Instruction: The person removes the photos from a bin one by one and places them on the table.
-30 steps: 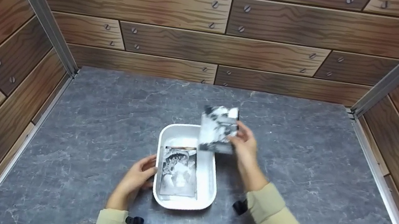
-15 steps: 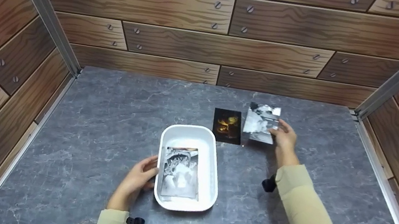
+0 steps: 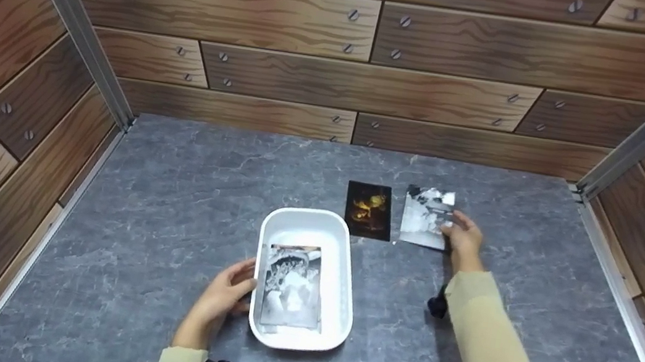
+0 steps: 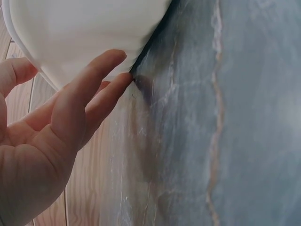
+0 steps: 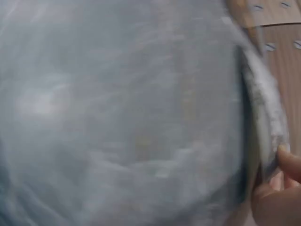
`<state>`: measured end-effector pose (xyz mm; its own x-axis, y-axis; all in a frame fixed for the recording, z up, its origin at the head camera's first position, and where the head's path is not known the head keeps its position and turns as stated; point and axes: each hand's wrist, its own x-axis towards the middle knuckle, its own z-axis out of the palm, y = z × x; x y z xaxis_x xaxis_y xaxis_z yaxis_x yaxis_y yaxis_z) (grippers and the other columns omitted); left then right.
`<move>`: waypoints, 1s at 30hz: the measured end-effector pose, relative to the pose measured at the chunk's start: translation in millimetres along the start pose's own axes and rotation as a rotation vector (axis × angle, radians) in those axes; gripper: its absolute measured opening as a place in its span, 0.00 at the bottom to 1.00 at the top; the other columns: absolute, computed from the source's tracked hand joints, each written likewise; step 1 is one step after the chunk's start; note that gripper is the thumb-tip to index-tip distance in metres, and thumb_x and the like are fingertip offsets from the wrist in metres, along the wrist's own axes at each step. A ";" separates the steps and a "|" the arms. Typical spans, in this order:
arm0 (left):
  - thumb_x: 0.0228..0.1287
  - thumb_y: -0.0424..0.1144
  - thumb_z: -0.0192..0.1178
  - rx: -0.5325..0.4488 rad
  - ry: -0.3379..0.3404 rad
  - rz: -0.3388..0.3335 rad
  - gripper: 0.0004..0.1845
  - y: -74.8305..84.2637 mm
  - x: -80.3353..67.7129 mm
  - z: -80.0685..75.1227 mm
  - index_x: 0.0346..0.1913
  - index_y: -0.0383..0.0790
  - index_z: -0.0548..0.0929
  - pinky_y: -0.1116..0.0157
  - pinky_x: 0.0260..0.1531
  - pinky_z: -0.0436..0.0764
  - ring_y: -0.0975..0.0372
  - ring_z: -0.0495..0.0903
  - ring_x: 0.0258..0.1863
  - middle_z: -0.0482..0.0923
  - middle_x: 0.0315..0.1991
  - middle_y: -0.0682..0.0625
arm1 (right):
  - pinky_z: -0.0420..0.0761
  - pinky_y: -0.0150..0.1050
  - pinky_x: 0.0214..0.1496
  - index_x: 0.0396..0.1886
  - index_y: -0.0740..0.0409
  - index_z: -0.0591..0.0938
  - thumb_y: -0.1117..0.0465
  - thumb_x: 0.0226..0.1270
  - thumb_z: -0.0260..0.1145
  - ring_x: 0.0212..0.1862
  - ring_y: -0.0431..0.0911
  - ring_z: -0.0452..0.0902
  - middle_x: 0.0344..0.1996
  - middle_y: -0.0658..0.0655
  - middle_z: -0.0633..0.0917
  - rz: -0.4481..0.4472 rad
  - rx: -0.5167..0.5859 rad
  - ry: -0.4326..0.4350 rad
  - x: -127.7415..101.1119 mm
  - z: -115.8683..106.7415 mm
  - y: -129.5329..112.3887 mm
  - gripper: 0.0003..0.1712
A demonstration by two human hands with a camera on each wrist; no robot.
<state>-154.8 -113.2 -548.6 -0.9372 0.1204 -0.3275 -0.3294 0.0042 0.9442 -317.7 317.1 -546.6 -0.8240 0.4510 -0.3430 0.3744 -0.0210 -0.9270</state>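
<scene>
Fingertips of the right hand are pinching the right edge of a black-and-white photo, which is lying on or just above the grey stone-look table at about one o'clock from the white tray; the blurred right wrist view is showing only a fingertip at the print's edge. The left hand is resting with straight, relaxed fingers against the tray's outer wall at nine o'clock, gripping nothing.

Risks from here, as a judgement: the thin print could be bending or sliding if the pinch is letting go unevenly, and it could be overlapping the dark orange-toned photo lying just beside it at nine o'clock. The tray could be skidding if the left hand is pushing it sideways.

Another black-and-white print is lying inside the tray. Wood-patterned walls are enclosing the table.
</scene>
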 end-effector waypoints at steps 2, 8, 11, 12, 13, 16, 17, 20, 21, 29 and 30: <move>0.70 0.33 0.51 -0.005 -0.012 -0.004 0.30 -2.6 -2.8 0.3 0.72 0.29 0.58 0.62 0.38 0.86 0.50 0.72 0.61 0.61 0.69 0.29 | 0.72 0.20 0.37 0.68 0.66 0.69 0.76 0.63 0.59 0.45 0.39 0.71 0.63 0.67 0.73 -0.051 -0.065 0.016 -0.6 2.1 9.7 0.32; 0.70 0.33 0.51 -0.021 -0.031 0.020 0.31 -1.6 -3.8 0.8 0.72 0.27 0.56 0.59 0.43 0.86 0.47 0.71 0.62 0.59 0.70 0.28 | 0.72 0.28 0.45 0.63 0.71 0.72 0.71 0.64 0.62 0.50 0.51 0.72 0.51 0.70 0.78 -0.210 -0.295 0.083 2.1 5.6 16.6 0.27; 0.70 0.32 0.51 -0.019 -0.018 0.019 0.30 1.3 -3.4 -0.1 0.72 0.28 0.57 0.60 0.42 0.86 0.46 0.70 0.63 0.60 0.70 0.29 | 0.74 0.38 0.52 0.64 0.73 0.71 0.70 0.66 0.60 0.52 0.55 0.72 0.51 0.71 0.78 -0.258 -0.386 0.063 3.6 7.7 14.2 0.27; 0.70 0.31 0.51 -0.022 -0.017 0.018 0.30 1.9 -3.3 -0.6 0.72 0.28 0.57 0.60 0.42 0.86 0.46 0.70 0.64 0.60 0.70 0.29 | 0.74 0.41 0.53 0.64 0.73 0.70 0.69 0.66 0.60 0.52 0.56 0.73 0.51 0.72 0.78 -0.269 -0.416 0.055 4.0 8.3 13.5 0.27; 0.70 0.31 0.51 -0.022 -0.015 0.017 0.30 2.6 -3.2 -1.1 0.72 0.28 0.57 0.60 0.42 0.86 0.45 0.69 0.64 0.60 0.70 0.29 | 0.74 0.43 0.54 0.64 0.73 0.70 0.69 0.66 0.60 0.52 0.57 0.73 0.51 0.72 0.78 -0.280 -0.448 0.049 4.3 8.9 13.0 0.27; 0.70 0.31 0.51 -0.021 -0.010 0.008 0.30 3.2 -3.7 -1.9 0.72 0.28 0.58 0.60 0.41 0.86 0.46 0.69 0.64 0.60 0.70 0.29 | 0.73 0.49 0.56 0.65 0.73 0.69 0.68 0.67 0.59 0.51 0.60 0.74 0.50 0.73 0.79 -0.310 -0.559 0.031 4.4 10.4 11.2 0.27; 0.70 0.31 0.51 -0.020 -0.009 0.007 0.30 3.1 -3.7 -2.0 0.72 0.28 0.58 0.60 0.41 0.86 0.46 0.70 0.64 0.60 0.70 0.29 | 0.73 0.51 0.57 0.65 0.73 0.69 0.67 0.67 0.58 0.52 0.62 0.74 0.50 0.74 0.79 -0.320 -0.591 0.025 4.1 11.0 10.5 0.27; 0.69 0.32 0.52 -0.016 -0.003 0.003 0.31 3.4 -4.2 -2.0 0.72 0.28 0.58 0.61 0.39 0.86 0.47 0.70 0.63 0.60 0.70 0.29 | 0.69 0.56 0.63 0.66 0.73 0.68 0.67 0.68 0.57 0.57 0.66 0.70 0.54 0.77 0.76 -0.345 -0.678 0.020 2.6 12.8 9.2 0.28; 0.69 0.32 0.52 -0.015 -0.001 0.002 0.31 3.1 -4.2 -2.0 0.72 0.29 0.58 0.62 0.39 0.86 0.47 0.71 0.63 0.60 0.70 0.29 | 0.67 0.57 0.65 0.66 0.72 0.68 0.66 0.68 0.57 0.59 0.68 0.68 0.56 0.78 0.75 -0.350 -0.702 0.025 1.7 13.6 9.2 0.28; 0.69 0.32 0.51 -0.018 -0.010 0.009 0.31 2.0 -2.8 -2.1 0.72 0.28 0.58 0.61 0.40 0.86 0.47 0.71 0.63 0.61 0.69 0.29 | 0.61 0.60 0.67 0.66 0.70 0.68 0.63 0.67 0.58 0.63 0.71 0.59 0.60 0.79 0.65 -0.347 -0.757 0.093 -3.9 17.4 13.4 0.29; 0.69 0.32 0.51 -0.012 -0.008 0.010 0.31 2.2 -2.6 -2.2 0.72 0.28 0.58 0.62 0.39 0.86 0.47 0.71 0.63 0.61 0.69 0.30 | 0.61 0.59 0.67 0.67 0.70 0.67 0.62 0.67 0.58 0.64 0.71 0.58 0.61 0.79 0.64 -0.341 -0.737 0.098 -4.1 17.2 13.5 0.30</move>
<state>-153.4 -115.7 -545.8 -0.9393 0.1287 -0.3180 -0.3218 -0.0091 0.9468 -316.5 299.6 -560.3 -0.9150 0.4031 -0.0142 0.3216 0.7078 -0.6289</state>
